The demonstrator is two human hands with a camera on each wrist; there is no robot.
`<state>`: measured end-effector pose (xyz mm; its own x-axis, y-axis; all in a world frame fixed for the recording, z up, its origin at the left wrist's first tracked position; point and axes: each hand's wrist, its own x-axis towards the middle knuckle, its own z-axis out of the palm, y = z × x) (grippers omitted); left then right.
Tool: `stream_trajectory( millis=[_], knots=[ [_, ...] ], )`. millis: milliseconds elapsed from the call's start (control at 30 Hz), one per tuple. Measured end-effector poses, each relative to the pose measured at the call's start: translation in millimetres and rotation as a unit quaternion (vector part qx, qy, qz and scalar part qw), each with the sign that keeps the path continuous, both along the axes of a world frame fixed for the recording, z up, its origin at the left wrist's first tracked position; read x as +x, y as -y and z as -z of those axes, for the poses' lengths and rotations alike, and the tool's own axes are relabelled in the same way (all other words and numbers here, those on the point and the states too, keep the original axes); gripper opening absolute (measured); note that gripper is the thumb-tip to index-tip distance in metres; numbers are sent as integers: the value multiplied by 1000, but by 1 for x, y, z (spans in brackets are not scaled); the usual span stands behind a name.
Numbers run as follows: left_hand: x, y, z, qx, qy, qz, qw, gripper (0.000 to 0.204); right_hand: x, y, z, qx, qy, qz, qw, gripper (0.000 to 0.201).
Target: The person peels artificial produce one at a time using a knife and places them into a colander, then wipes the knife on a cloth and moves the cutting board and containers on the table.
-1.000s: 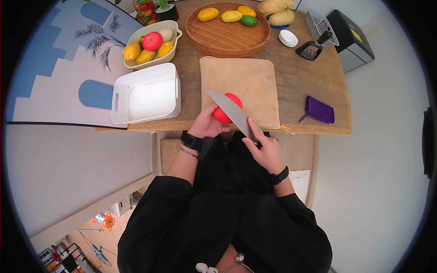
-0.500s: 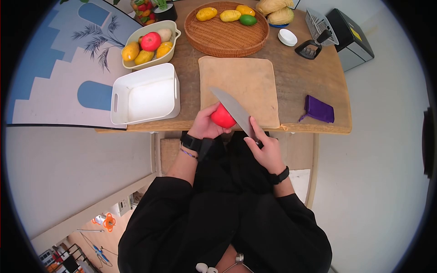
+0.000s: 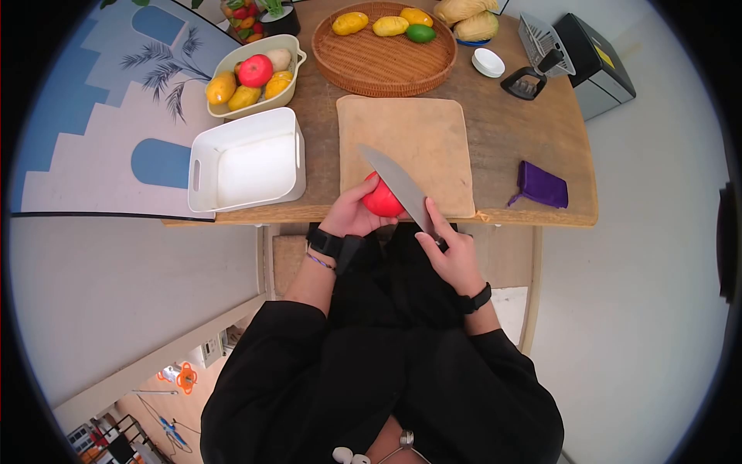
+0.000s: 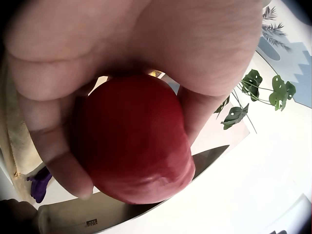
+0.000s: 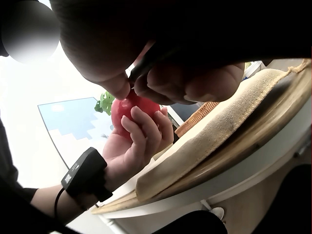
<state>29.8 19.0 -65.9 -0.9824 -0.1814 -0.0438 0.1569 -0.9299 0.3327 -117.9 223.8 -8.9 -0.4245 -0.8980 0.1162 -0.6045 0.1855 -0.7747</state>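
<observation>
At the near edge of the table (image 3: 506,127), the left hand (image 3: 349,213) holds a red round fruit (image 3: 382,201), fingers and thumb curled about it, palm side visible in the left wrist view. The right hand (image 3: 453,258) grips a large knife (image 3: 399,182) by its dark handle, the index finger laid against the blade near its base. The blade lies slantwise along the fruit's right side in the head view, its tip pointing away from the person; whether the edge has entered the skin cannot be told. The fruit is held up, its outline overlapping the near margin of a tan cloth (image 3: 402,124) spread on the table. Each wrist carries a black band. Left of the cloth stands a white bin (image 3: 259,166); behind that, a cream basin (image 3: 299,71) contains yellow fruits, another red one and a pale round item. Beyond the cloth, a wicker tray (image 3: 379,63) bears three yellow fruits and a green one beside them. To the right lies a purple pouch (image 3: 542,186). Farther back on that side are a white bowl (image 3: 488,63), a black-handled implement (image 3: 527,83) and a grey basket (image 3: 544,45).
</observation>
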Motion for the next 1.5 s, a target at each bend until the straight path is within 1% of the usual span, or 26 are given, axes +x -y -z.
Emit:
stream_trajectory(
  millis=[67,133,200,267,367,400,467,600,667,700,767,800,867,900,967,1000,1067,1100,1167,1200,1267,1300,1367,1400,1467,1500],
  knots=[
    [-2,-1,3,-12,12,-14,1000,50,-1,1,0,-29,-17,-3,999,67],
    [-4,-3,11,7,21,-34,999,51,-1,-1,-4,-21,-16,-13,1000,67],
    [-7,-6,4,25,30,-55,998,52,-1,-2,-5,-13,-15,-24,1000,67],
    [-8,-9,-6,-49,160,-96,981,53,0,-2,-5,7,-4,-27,1000,67],
    [-10,-10,-8,-27,182,-102,978,48,1,-3,-5,21,-15,-20,999,66],
    [-9,-9,-8,-27,182,-102,978,48,1,-2,-5,20,-15,-19,999,66],
    [-7,-8,-9,-44,131,-71,988,48,1,0,-4,-12,7,-5,1000,66],
    [-8,-9,-13,-56,104,-70,990,47,-2,0,-2,-14,-1,-16,1000,66],
    [-11,-9,-8,-67,157,-125,977,47,-2,1,-6,-9,-12,-38,999,66],
    [-12,-8,-8,-67,156,-126,977,47,-2,1,-8,-9,-13,-39,999,66],
    [-11,-6,-9,-46,167,-100,980,46,0,0,-9,23,-12,-47,999,66],
    [-9,-7,-10,-45,168,-100,980,46,1,0,-8,24,-11,-47,999,66],
    [-6,-6,-11,-66,170,-52,982,45,1,1,-8,12,-9,-32,999,66],
    [-6,-6,-13,-67,169,-51,982,45,1,2,-8,11,-9,-31,999,66],
    [-4,-7,-17,-64,140,-43,987,49,1,3,-6,11,-24,3,1000,67],
    [-4,-5,-12,-64,140,-43,987,49,0,3,-5,11,-24,4,1000,67],
    [-4,0,-3,-21,75,-26,997,48,-3,2,-3,-21,-7,-26,999,67],
    [-4,-1,-2,-21,75,-26,997,48,-2,1,-4,-21,-7,-27,999,67],
    [-5,-4,-1,34,128,-60,989,51,-1,1,-8,0,-6,-37,999,66],
    [-5,-4,-1,34,127,-60,990,51,0,1,-8,0,-7,-36,999,66],
    [-3,-1,-3,13,10,-22,1000,53,2,2,-7,17,9,0,1000,65],
    [-3,-2,-4,13,11,-22,1000,53,1,2,-5,17,10,0,1000,65],
    [-2,-5,-10,3,113,-66,991,54,-2,2,-1,-5,13,-9,1000,66],
    [-4,-8,-20,3,113,-66,991,54,-2,1,-1,-5,14,-9,1000,66],
    [-9,-13,-38,-8,170,-120,978,54,-3,0,-2,12,4,-31,999,65],
    [-9,-10,-30,-8,170,-120,978,54,-2,-1,-2,12,4,-30,999,65]
  ],
)
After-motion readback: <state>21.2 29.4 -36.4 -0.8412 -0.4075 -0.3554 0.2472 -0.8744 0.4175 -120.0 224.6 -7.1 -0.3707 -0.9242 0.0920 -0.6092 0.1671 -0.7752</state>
